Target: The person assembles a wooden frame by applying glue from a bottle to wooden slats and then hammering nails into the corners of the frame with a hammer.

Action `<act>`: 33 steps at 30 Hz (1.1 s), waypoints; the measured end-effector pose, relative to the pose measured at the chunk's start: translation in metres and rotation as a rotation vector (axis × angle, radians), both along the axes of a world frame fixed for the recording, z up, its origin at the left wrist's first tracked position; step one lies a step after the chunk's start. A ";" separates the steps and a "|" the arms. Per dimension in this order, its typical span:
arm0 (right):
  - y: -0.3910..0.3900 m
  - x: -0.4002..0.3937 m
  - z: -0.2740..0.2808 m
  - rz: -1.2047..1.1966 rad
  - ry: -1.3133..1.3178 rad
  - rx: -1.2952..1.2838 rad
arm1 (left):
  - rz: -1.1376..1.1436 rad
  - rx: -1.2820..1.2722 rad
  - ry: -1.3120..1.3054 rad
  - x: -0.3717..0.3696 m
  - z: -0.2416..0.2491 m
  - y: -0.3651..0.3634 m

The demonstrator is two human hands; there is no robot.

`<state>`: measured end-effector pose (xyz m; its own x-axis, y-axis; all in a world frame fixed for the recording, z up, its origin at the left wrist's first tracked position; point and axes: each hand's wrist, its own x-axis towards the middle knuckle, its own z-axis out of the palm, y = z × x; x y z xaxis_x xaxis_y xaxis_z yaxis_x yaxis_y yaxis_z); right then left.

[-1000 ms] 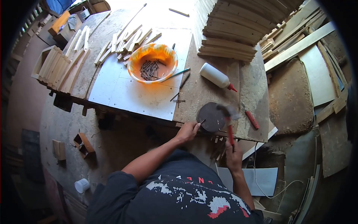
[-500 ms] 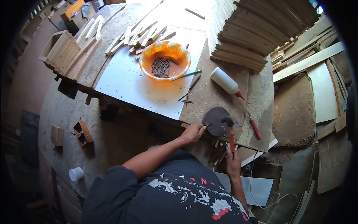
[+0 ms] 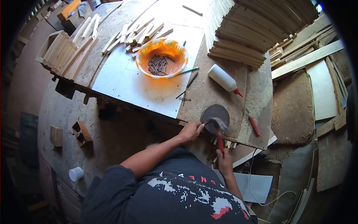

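My left hand [image 3: 191, 132] pinches a thin dark nail [image 3: 206, 122] at the near left edge of a round dark disc [image 3: 215, 112]. In my right hand [image 3: 225, 163] is a hammer [image 3: 220, 142] by its red handle. Its head, blurred by motion, overlaps the disc just right of the nail. Beyond the disc, a few loose nails [image 3: 184, 99] lie by the edge of a white sheet [image 3: 130, 89]. An orange and white bowl [image 3: 178, 56] holding many nails stands on that sheet.
A white glue bottle [image 3: 222, 77] with a red tip lies right of the bowl. Farther right is a red-handled tool [image 3: 254, 127]. Tall stacked wooden frames [image 3: 246, 33] occupy the back right. Wood strips [image 3: 143, 31] lie behind the bowl, and more frames [image 3: 61, 52] stand at left.
The hammer and my right hand have shifted left, bringing the hammer head closer to the nail. My left hand stays in nearly the same place. The whole view has shifted slightly.
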<state>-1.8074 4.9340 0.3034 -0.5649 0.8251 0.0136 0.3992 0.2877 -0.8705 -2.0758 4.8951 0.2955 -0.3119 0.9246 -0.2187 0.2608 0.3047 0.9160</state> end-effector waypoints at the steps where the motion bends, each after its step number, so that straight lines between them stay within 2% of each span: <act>1: 0.000 0.003 -0.006 -0.067 -0.136 -0.069 | -0.007 -0.005 -0.004 0.001 -0.001 0.000; 2: 0.003 0.006 -0.010 -0.134 -0.267 -0.134 | -0.012 -0.006 -0.003 0.000 -0.002 0.000; 6: -0.002 0.023 -0.016 -0.201 -0.227 -0.189 | -0.017 -0.030 0.012 -0.006 0.001 -0.001; 9: -0.003 0.021 -0.022 -0.207 -0.236 -0.205 | 0.113 0.064 0.236 -0.031 -0.001 -0.006; 12: -0.005 0.009 -0.012 -0.226 -0.262 -0.236 | 0.198 -0.093 0.359 -0.072 0.025 -0.004; 18: -0.002 -0.019 -0.008 -0.266 -0.276 -0.197 | 0.297 0.092 0.656 -0.130 0.022 0.010; 19: -0.001 -0.024 -0.006 -0.268 -0.280 -0.185 | 0.270 0.058 0.643 -0.140 0.026 0.007; 23: 0.002 -0.050 0.002 -0.274 -0.267 -0.112 | 0.091 0.005 0.184 -0.185 0.022 -0.012; 26: 0.007 -0.071 0.003 -0.290 -0.251 -0.034 | -0.089 -0.127 -0.257 -0.211 0.041 -0.031; 27: 0.008 -0.077 0.004 -0.309 -0.269 -0.009 | -0.160 -0.122 -0.319 -0.220 0.055 -0.038; 31: 0.009 -0.093 -0.004 -0.383 -0.292 0.096 | -0.388 -0.172 -0.295 -0.275 0.096 -0.054; 32: 0.008 -0.092 -0.008 -0.405 -0.292 0.124 | -0.388 -0.197 -0.265 -0.291 0.109 -0.057; 33: 0.009 -0.086 -0.020 -0.442 -0.255 0.004 | -0.391 -0.221 -0.235 -0.310 0.121 -0.057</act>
<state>-1.8938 4.9425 0.2837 -0.1474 0.9862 -0.0758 0.6835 0.0462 -0.7285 -2.3858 4.8380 0.4163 0.1296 0.8862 -0.4447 0.1881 0.4184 0.8886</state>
